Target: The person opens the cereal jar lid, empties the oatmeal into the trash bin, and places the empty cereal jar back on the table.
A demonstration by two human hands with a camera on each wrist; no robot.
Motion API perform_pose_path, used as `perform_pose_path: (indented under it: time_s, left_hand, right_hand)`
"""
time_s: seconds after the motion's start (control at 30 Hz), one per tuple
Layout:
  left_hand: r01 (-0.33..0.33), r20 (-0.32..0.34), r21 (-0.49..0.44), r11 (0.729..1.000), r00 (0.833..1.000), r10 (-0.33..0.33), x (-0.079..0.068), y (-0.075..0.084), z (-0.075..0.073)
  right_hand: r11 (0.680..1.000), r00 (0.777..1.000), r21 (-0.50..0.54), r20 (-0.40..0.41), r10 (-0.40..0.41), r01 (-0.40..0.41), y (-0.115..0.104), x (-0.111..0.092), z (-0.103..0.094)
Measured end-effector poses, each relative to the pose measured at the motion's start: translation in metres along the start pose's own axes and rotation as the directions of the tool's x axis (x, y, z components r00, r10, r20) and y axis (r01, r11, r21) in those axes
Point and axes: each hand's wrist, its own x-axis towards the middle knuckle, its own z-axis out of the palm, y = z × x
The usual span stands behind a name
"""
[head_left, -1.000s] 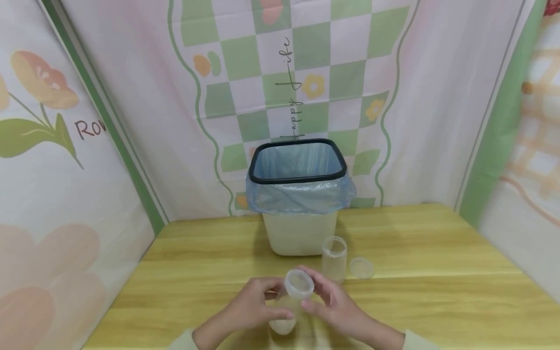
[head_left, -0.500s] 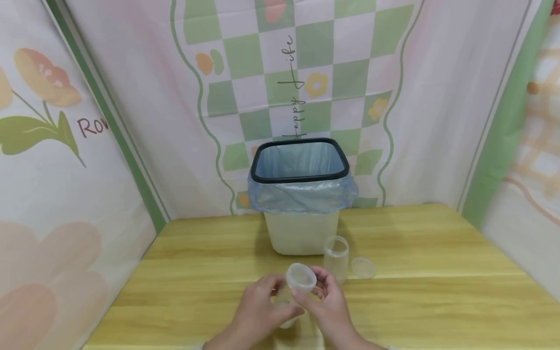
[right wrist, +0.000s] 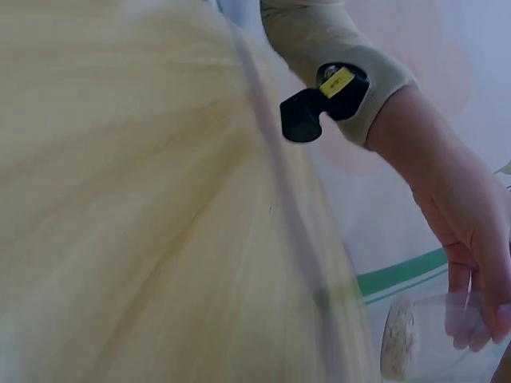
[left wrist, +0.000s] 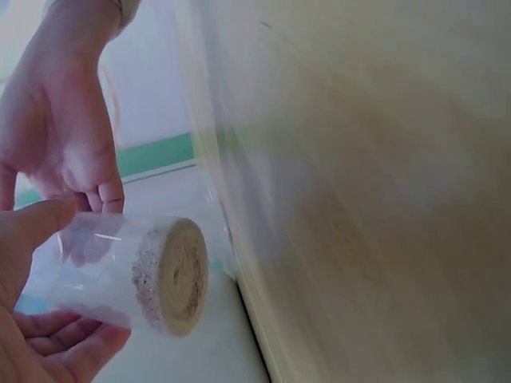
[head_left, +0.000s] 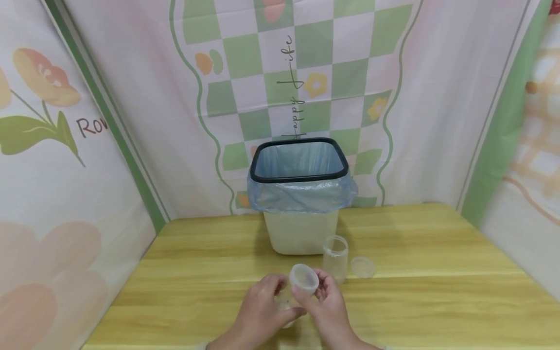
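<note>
A clear plastic jar (head_left: 285, 302) is held tilted low over the near part of the table, its pale lid (head_left: 304, 278) facing up. My left hand (head_left: 257, 307) grips the jar's body, thumb on the near side. At the top, my right hand (head_left: 324, 302) pinches the rim of the lid; whether the lid still sits on the jar is hard to tell. Pale crumbly matter lines the jar's bottom (left wrist: 182, 278) in the left wrist view. Beyond the right hand stands another clear jar (head_left: 336, 265), uncapped and upright, with a clear round lid (head_left: 363, 267) flat beside it.
A cream waste bin (head_left: 301, 233) with a black rim and a blue liner (head_left: 302, 197) stands at the back of the wooden table (head_left: 197, 272). Printed curtains (head_left: 144, 97) close in the back and both sides.
My right hand has turned and shifted its hold on the lid, thumb now over the near rim. The left hand has moved slightly inward and up around the jar, and the lid's tilt has changed.
</note>
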Motion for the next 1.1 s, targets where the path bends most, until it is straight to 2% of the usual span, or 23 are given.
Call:
perform_pose_path:
  time_s: [0.17, 0.27, 0.33, 0.4, 0.5, 0.57, 0.63, 0.73, 0.8, 0.87, 0.93, 0.97, 1.03, 1.1]
  left_hand:
    - [0.012, 0.076, -0.110, 0.994, 0.997, -0.004, 0.002, -0.005, -0.006]
    - [0.001, 0.120, -0.205, 0.979, 0.992, 0.025, 0.005, -0.010, -0.011]
    - [0.002, 0.156, -0.288, 0.958, 0.987, 0.045, 0.008, -0.013, -0.013]
    - [0.029, 0.200, -0.373, 0.927, 0.979, 0.050, 0.010, -0.016, -0.015]
    - [0.094, 0.277, -0.468, 0.879, 0.960, 0.045, 0.013, -0.020, -0.017]
    - [0.135, 0.323, -0.494, 0.859, 0.946, 0.037, 0.013, -0.022, -0.017]
    - [0.157, 0.353, -0.500, 0.851, 0.935, 0.035, 0.013, -0.023, -0.017]
    - [0.171, 0.367, -0.504, 0.847, 0.930, 0.030, 0.012, -0.024, -0.017]
    - [0.176, 0.358, -0.507, 0.844, 0.933, 0.020, 0.012, -0.024, -0.016]
    - [0.175, 0.339, -0.507, 0.844, 0.941, 0.008, 0.012, -0.023, -0.017]
    - [0.169, 0.313, -0.498, 0.851, 0.950, -0.005, 0.013, -0.022, -0.017]
    - [0.162, 0.297, -0.485, 0.859, 0.955, -0.012, 0.013, -0.021, -0.017]
    - [0.142, 0.260, -0.456, 0.878, 0.965, -0.021, 0.013, -0.017, -0.017]
    - [0.121, 0.212, -0.424, 0.898, 0.977, -0.032, 0.012, -0.014, -0.016]
  right_hand:
    - [0.997, 0.991, -0.001, 0.117, -0.070, 0.071, 0.001, 0.004, -0.013]
    - [0.988, 0.960, -0.003, 0.239, -0.146, 0.152, 0.001, 0.011, -0.025]
    - [0.976, 0.918, 0.019, 0.337, -0.210, 0.217, 0.002, 0.017, -0.032]
    - [0.962, 0.861, 0.067, 0.433, -0.266, 0.264, 0.002, 0.023, -0.039]
    - [0.951, 0.779, 0.141, 0.548, -0.305, 0.274, 0.002, 0.030, -0.046]
    - [0.949, 0.736, 0.173, 0.599, -0.315, 0.265, 0.002, 0.032, -0.048]
    - [0.948, 0.709, 0.189, 0.630, -0.318, 0.258, 0.003, 0.034, -0.050]
    - [0.942, 0.687, 0.205, 0.646, -0.333, 0.265, 0.003, 0.034, -0.050]
    - [0.940, 0.692, 0.213, 0.637, -0.340, 0.266, 0.004, 0.034, -0.049]
    - [0.944, 0.719, 0.211, 0.611, -0.330, 0.254, 0.003, 0.033, -0.048]
    - [0.951, 0.768, 0.193, 0.560, -0.310, 0.242, 0.002, 0.030, -0.046]
    - [0.957, 0.802, 0.175, 0.522, -0.290, 0.233, 0.001, 0.028, -0.044]
    - [0.966, 0.866, 0.126, 0.430, -0.257, 0.224, -0.002, 0.024, -0.039]
    - [0.971, 0.917, 0.090, 0.321, -0.237, 0.219, -0.004, 0.019, -0.033]
